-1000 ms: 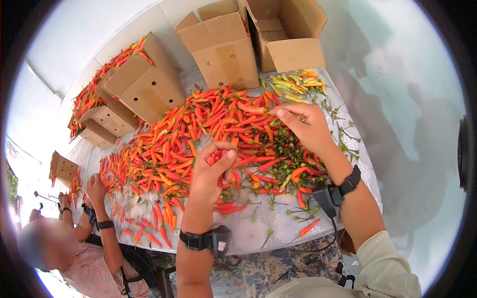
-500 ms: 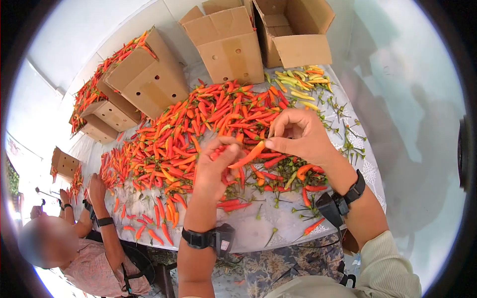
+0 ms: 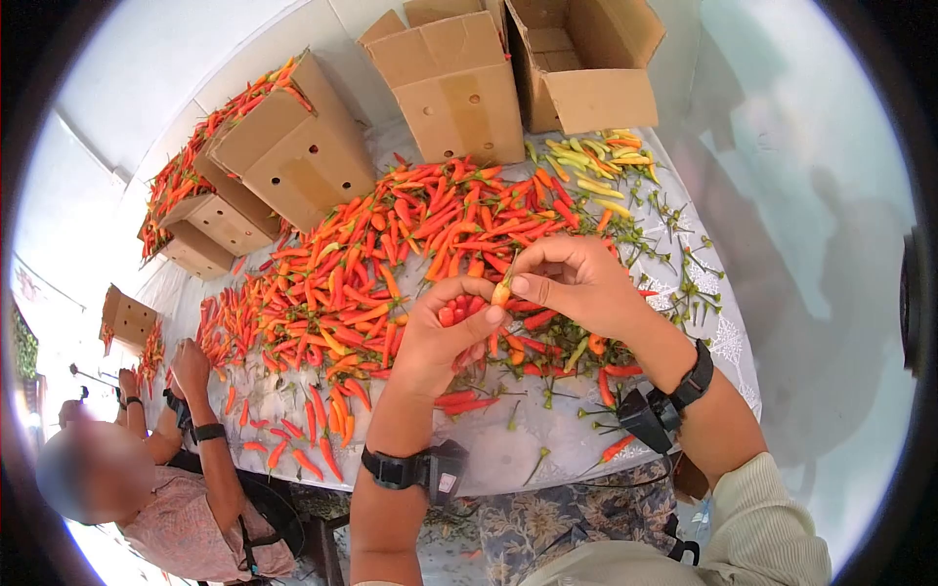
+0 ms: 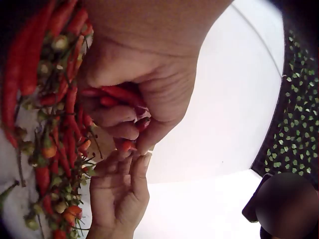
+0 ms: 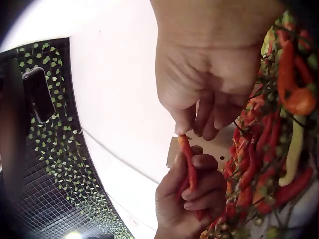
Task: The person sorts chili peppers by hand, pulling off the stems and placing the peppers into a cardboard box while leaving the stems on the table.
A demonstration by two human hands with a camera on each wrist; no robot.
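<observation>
Several red chillies (image 4: 122, 95) lie in my left hand (image 3: 442, 337), whose fingers curl round them. Between its thumb and fingers stands an orange-red chilli (image 5: 187, 157), stem end up. My right hand (image 3: 584, 288) pinches that end between thumb and forefinger, just right of the left hand and touching the same chilli. In the left wrist view the fingertips of both hands meet. Under and behind the hands spreads a heap of red and orange chillies (image 3: 430, 220). The lower part of the held chilli is hidden by the left fingers in the head view.
Cardboard boxes (image 3: 459, 112) stand along the back, some filled with chillies. Yellow chillies (image 3: 591, 166) lie at the back right, loose green stems (image 3: 692, 283) along the right side. Another person (image 3: 186, 527) works at the left end of the table (image 3: 391, 459).
My right hand has come from the heap's back right down to the left hand, bringing a chilli. That chilli now sits upright in the left fingers.
</observation>
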